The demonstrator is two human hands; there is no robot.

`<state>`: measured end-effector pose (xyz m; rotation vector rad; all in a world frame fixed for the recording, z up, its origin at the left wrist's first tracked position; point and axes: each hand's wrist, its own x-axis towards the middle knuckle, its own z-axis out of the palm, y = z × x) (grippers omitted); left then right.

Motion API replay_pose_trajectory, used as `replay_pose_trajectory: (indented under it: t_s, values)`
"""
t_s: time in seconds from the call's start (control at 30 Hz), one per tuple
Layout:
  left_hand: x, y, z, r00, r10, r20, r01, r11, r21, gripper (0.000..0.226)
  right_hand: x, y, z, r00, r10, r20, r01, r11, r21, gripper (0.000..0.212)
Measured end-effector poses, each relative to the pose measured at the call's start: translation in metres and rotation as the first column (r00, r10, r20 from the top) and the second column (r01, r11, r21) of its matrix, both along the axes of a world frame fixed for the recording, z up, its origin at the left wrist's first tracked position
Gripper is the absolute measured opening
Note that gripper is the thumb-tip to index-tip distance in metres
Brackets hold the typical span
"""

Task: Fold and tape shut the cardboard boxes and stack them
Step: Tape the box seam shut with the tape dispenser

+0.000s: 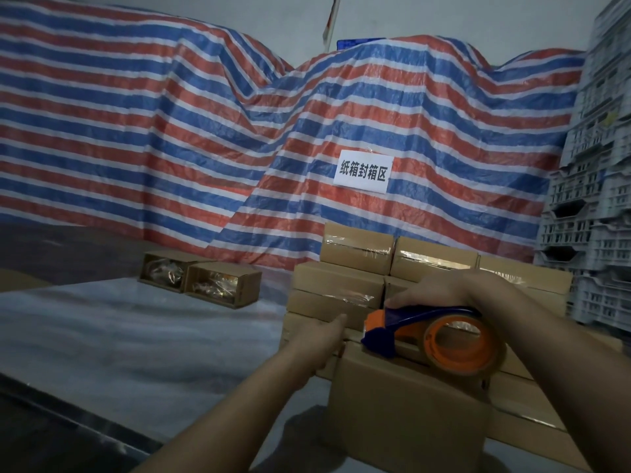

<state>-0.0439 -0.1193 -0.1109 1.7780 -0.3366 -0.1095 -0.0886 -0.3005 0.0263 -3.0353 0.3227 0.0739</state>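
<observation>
A brown cardboard box [406, 404] stands in front of me on the table. On its top sits a blue and orange tape dispenser [433, 339] with a roll of brown tape. My right hand [440, 290] grips the dispenser's handle from above. My left hand [316, 343] lies against the box's upper left edge with the fingers straight. Behind the box rises a stack of taped boxes [341, 281], several layers high.
Two open boxes [201, 278] with plastic-wrapped contents lie on their sides at the back left of the film-covered table [136, 336]. A striped tarpaulin [239, 131] with a white sign hangs behind. Grey plastic crates [590, 216] are piled at the right.
</observation>
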Motion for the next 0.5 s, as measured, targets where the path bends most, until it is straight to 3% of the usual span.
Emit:
replay_pose_trajectory:
  t_s: [0.1,0.2,0.5]
  values:
    - [-0.001,-0.008,0.0,0.986,-0.131,-0.104,0.139,0.987,0.077,0.033,0.001,-0.001,0.0,1.0,0.0,0.0,0.0,1.0,-0.007,0.045]
    - [0.002,-0.008,-0.003,0.98,-0.129,-0.152,0.14,0.988,0.062,0.029,0.001,-0.001,0.0,1.0,-0.008,-0.004,0.008,1.0,-0.012,0.045]
    - [0.005,-0.004,0.0,0.987,-0.127,-0.103,0.137,0.985,0.106,0.02,-0.032,-0.044,0.019,0.991,-0.126,-0.046,0.114,0.973,-0.201,0.063]
